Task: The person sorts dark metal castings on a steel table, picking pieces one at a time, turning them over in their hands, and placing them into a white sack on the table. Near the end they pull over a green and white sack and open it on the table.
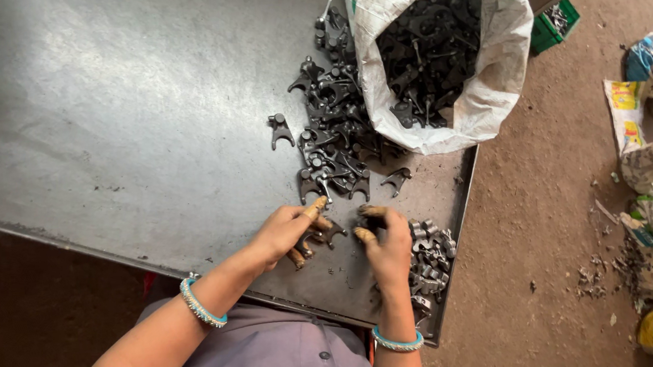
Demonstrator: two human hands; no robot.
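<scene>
Overhead, white sack (pixel 489 77) full of dark metal forks (pixel 429 51), more spilled on steel table (pixel 103 108) (loose heap), left hand (pixel 288 233) pinching one fork (pixel 323 234), right hand (pixel 389 244) fingers curled over another (pixel 367 223).

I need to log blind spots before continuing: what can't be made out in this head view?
- Left hand: its grip on the dark metal part is hidden by the fingers.
- Right hand: palm side hidden by its back.
- White sack: depth of parts lost in shadow.
- Green crate: contents too small.

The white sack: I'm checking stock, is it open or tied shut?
Open. The white sack has its mouth spread wide, showing dark metal parts inside.
</scene>
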